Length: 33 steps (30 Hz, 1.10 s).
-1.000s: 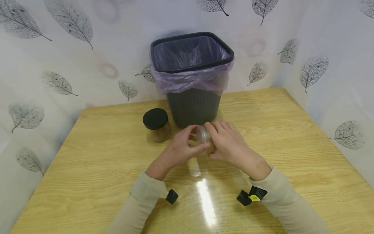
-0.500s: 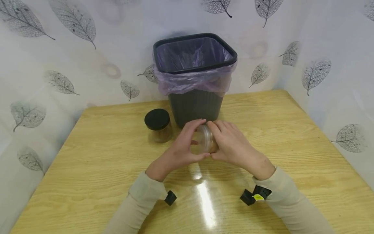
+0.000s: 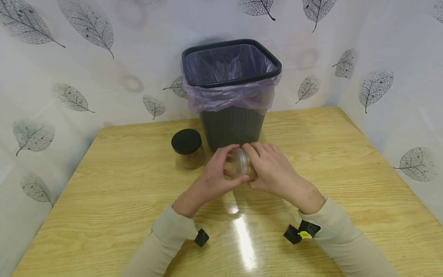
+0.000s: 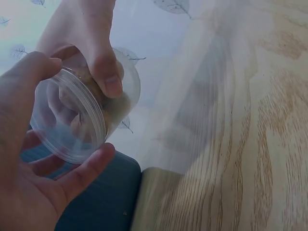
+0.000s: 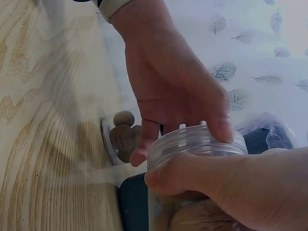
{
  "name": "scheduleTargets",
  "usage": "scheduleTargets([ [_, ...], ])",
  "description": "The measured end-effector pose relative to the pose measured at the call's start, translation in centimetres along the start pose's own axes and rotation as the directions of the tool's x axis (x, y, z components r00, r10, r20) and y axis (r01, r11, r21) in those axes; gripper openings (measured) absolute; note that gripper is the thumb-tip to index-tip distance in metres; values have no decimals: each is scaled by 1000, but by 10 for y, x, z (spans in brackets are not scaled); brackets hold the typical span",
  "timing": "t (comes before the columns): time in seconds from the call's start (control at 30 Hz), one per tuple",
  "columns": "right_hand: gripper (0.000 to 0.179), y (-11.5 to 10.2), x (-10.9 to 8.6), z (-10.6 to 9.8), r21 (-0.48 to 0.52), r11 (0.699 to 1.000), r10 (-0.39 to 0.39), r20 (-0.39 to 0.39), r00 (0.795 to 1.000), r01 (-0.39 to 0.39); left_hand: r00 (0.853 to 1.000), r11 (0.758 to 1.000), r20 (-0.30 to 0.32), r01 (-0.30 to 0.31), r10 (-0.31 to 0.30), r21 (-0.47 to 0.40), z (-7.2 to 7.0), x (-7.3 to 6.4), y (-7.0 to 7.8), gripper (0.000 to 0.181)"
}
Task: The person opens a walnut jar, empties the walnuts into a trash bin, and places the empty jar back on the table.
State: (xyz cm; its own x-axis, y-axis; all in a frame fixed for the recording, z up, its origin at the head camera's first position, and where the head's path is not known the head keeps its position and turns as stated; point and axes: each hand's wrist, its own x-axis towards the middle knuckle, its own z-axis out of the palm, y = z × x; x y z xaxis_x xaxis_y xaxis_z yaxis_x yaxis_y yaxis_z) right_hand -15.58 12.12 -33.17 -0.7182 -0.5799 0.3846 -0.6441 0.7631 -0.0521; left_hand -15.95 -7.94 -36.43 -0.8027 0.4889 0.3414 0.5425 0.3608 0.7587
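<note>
A clear jar is held tilted on its side between both hands, its clear ridged lid facing left. Brown, rough-skinned lumps that look like walnuts show inside. The left hand grips the lid's rim, thumb on one side and fingers spread round the other. Wrapped round the jar's body, the right hand presses its thumb along the wall. Left of the hands, a second jar with a black lid stands upright; round brown things show through it in the right wrist view.
Directly behind the hands stands a dark bin lined with a purple bag. All of it rests on a wood-grain table, with a leaf-patterned cloth hanging behind and at the sides.
The left hand's fingers spread wider round the lid half a second ago and have now drawn in again on its rim. The right hand keeps its hold. The black-lidded jar stays put.
</note>
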Motion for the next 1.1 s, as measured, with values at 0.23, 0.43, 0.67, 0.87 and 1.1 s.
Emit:
scheduleTargets([
  [0.23,88,0,-1,1,-9,1000,-14,-5,1000,14,969,970,51,242,-240,-33,-1,0,3,75],
  [0.43,96,2,-3,2,0,1000,-19,12,1000,19,993,995,82,89,-85,-50,0,-2,-1,97],
  [0.67,95,3,-3,0,1,1000,-16,20,1000,16,969,971,68,-238,236,30,0,-1,-7,90],
  [0.87,96,3,-4,0,10,1000,-20,17,1000,20,981,982,49,-188,187,10,1,-2,-6,82],
  [1.1,92,2,-5,0,10,1000,-27,15,1000,27,996,995,54,68,-65,-70,1,-5,-1,82],
])
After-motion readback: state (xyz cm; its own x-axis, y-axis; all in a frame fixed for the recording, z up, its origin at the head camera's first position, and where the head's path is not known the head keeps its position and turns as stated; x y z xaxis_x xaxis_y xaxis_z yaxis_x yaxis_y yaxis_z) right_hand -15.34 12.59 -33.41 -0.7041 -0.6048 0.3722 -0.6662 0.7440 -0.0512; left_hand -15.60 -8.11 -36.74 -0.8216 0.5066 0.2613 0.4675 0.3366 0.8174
